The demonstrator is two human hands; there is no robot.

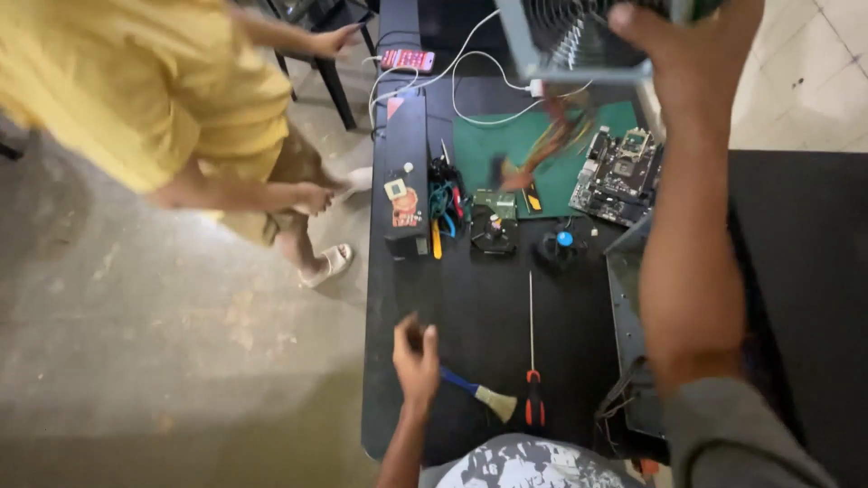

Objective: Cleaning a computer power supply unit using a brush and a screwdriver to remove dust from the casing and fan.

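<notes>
From the head camera, my right hand point(674, 54) is clamped on a grey metal power supply unit point(579, 41), lifted above the far end of the tabletop point(479, 307); its wire bundle point(556, 136) dangles toward me, so I judge it freed from the open computer case point(628, 316). My left hand point(416, 357), loosely curled and empty, hovers beside a blue-handled brush point(479, 390); the unit's long axis looks roughly crosswise.

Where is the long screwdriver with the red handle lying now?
In the head view, the screwdriver lies on the black table, just right of the small brush near the left hand.
</notes>
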